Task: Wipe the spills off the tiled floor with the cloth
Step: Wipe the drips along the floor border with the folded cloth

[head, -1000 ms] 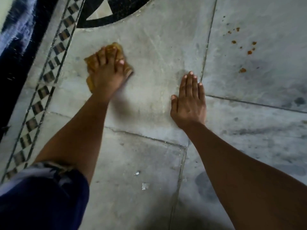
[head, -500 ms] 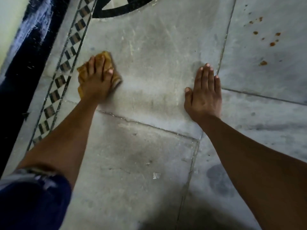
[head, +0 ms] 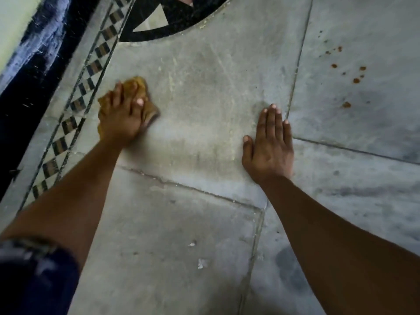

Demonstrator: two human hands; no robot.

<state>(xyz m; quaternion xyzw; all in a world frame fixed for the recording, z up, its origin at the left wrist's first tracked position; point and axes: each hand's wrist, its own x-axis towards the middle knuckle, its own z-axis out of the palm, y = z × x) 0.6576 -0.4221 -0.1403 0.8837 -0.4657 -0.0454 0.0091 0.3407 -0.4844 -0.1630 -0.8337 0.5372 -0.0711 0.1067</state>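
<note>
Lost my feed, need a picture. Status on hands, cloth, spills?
Left hand grips yellow cloth by patterned border. Right hand flat on floor. Orange spots unwiped beyond it.

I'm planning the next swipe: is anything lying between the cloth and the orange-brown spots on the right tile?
Only the right hand, flat on the floor, fingertips near the direct path from cloth to spots. Otherwise only a grout line crosses it.
</note>
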